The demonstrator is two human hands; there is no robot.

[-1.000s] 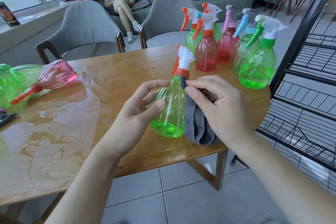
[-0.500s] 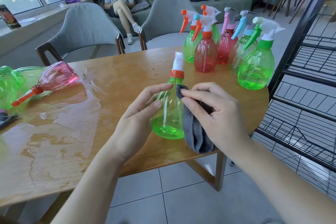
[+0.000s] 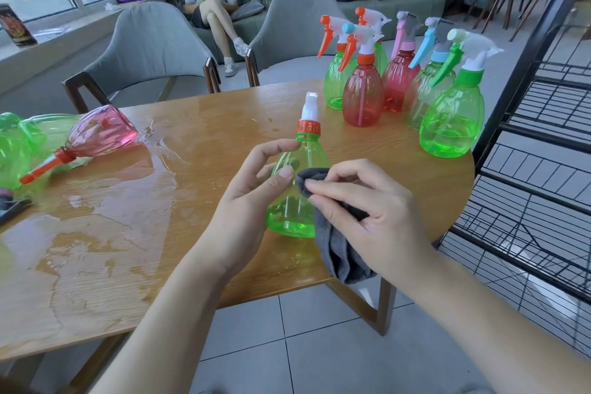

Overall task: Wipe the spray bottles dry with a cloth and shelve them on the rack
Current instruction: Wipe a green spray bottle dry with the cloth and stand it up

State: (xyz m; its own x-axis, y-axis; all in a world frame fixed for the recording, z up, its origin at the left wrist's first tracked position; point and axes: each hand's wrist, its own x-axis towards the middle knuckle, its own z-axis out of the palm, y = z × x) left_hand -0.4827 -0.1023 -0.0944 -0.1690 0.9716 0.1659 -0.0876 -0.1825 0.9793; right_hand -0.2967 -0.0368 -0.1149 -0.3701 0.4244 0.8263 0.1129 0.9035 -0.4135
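Green spray bottle [image 3: 295,198] upright above the wet worktop [image 3: 134,233], gripped by left hand [image 3: 246,198]; right hand [image 3: 367,214] clutches grey cloth [image 3: 335,246] against it.

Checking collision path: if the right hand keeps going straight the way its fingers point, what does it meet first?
The right hand points left, with the grey cloth pinched in its fingers. First in line is the green spray bottle, which the cloth already seems to touch; the left hand lies beyond.
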